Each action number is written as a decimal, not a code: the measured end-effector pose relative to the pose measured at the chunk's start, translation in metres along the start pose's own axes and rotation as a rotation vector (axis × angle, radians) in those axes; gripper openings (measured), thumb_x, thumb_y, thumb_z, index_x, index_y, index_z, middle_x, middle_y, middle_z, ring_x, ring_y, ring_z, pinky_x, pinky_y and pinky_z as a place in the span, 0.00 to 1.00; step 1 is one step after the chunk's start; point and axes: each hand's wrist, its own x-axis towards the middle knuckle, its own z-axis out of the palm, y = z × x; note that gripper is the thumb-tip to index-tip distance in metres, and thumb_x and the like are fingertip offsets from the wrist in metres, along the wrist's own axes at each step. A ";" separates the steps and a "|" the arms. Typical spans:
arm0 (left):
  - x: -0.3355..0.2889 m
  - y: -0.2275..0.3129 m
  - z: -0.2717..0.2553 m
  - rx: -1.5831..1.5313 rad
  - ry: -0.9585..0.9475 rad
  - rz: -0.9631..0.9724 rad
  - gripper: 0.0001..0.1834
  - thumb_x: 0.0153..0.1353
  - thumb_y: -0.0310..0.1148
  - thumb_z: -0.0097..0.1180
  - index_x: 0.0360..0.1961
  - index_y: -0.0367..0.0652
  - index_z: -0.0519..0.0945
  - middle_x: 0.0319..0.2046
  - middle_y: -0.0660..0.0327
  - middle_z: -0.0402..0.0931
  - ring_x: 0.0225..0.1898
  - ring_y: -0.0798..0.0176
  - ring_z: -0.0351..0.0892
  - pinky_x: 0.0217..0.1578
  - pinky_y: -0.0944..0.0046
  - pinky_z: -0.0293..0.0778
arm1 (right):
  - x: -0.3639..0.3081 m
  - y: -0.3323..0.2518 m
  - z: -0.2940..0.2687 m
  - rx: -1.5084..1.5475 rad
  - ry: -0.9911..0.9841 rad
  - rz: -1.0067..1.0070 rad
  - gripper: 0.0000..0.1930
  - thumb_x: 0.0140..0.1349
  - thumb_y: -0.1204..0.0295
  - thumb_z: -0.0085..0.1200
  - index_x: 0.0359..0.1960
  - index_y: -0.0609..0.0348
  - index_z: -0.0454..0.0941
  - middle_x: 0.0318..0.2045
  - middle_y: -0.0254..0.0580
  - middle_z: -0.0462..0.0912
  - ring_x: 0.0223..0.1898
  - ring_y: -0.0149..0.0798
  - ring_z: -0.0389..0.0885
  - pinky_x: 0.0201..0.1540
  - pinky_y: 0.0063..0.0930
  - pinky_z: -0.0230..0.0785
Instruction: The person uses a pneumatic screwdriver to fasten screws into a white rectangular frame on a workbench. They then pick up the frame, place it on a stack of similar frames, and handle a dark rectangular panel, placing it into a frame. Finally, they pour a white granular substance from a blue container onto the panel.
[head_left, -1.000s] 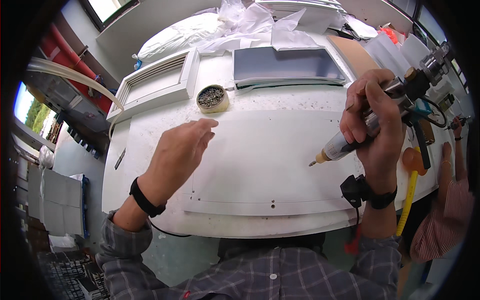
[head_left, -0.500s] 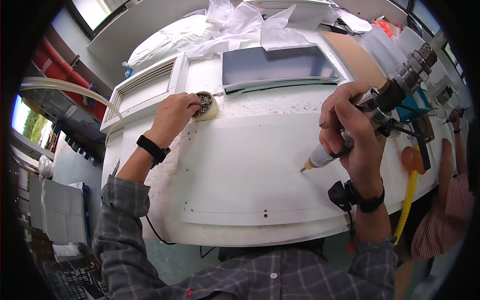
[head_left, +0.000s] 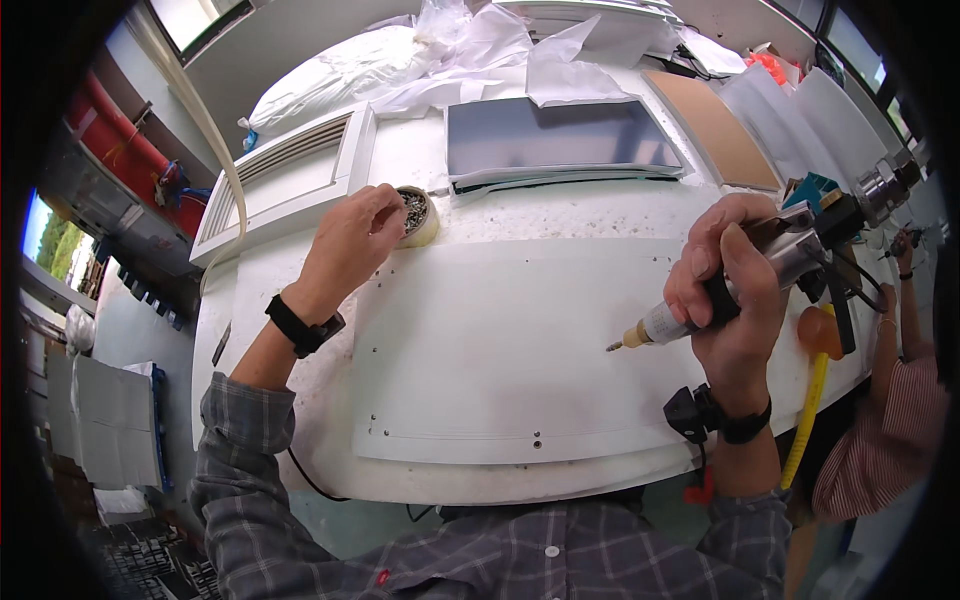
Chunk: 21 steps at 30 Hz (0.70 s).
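My right hand point(head_left: 745, 290) is wrapped round a silver air screwdriver point(head_left: 795, 255). Its yellowish nose and bit point left, over the white panel point(head_left: 500, 345). My left hand point(head_left: 350, 240) is beside a round tub point(head_left: 421, 232) filled with small screws. The left fingers are drawn together at the tub's rim; whatever lies between them is hidden. Several small screws or holes line the panel's edges, with two dark dots point(head_left: 537, 440) near its front edge.
Behind the panel lie a white slatted frame point(head_left: 345, 190), a stack of grey-blue sheets point(head_left: 550, 138) and a brown board point(head_left: 715, 130). An orange-headed mallet point(head_left: 820, 335) with a yellow handle lies at right, near another person's arm point(head_left: 885, 345). A pale hose point(head_left: 230, 165) hangs at left.
My left hand has drawn back slightly left from the tub of screws. The right hand has shifted right with the screwdriver, which tilts flatter. The pale hose hangs more steeply.
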 end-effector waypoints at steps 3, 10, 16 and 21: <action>-0.016 0.022 0.009 -0.599 -0.136 -0.174 0.09 0.73 0.34 0.56 0.41 0.38 0.80 0.29 0.66 0.76 0.29 0.75 0.74 0.32 0.71 0.74 | 0.022 -0.009 0.006 0.147 -0.093 -0.111 0.11 0.76 0.63 0.42 0.48 0.58 0.68 0.30 0.34 0.71 0.15 0.23 0.62 0.19 0.22 0.63; -0.041 0.043 0.033 -1.103 -0.344 -0.191 0.13 0.77 0.40 0.54 0.48 0.41 0.79 0.33 0.65 0.77 0.31 0.76 0.76 0.33 0.72 0.79 | 0.070 0.004 0.041 0.447 -0.268 -0.270 0.18 0.78 0.61 0.35 0.54 0.61 0.71 0.33 0.35 0.72 0.17 0.23 0.63 0.21 0.23 0.66; -0.043 0.043 0.034 -1.165 -0.401 -0.181 0.12 0.77 0.39 0.53 0.47 0.41 0.79 0.33 0.65 0.78 0.31 0.76 0.76 0.32 0.72 0.79 | 0.073 0.024 0.051 0.488 -0.230 -0.248 0.17 0.78 0.61 0.37 0.54 0.60 0.72 0.34 0.35 0.74 0.17 0.23 0.64 0.21 0.23 0.66; -0.042 0.044 0.032 -1.170 -0.441 -0.194 0.12 0.77 0.39 0.53 0.47 0.41 0.79 0.33 0.65 0.78 0.31 0.76 0.76 0.32 0.72 0.78 | 0.076 0.024 0.049 0.479 -0.236 -0.293 0.17 0.78 0.61 0.37 0.55 0.61 0.72 0.33 0.35 0.73 0.17 0.23 0.64 0.21 0.23 0.66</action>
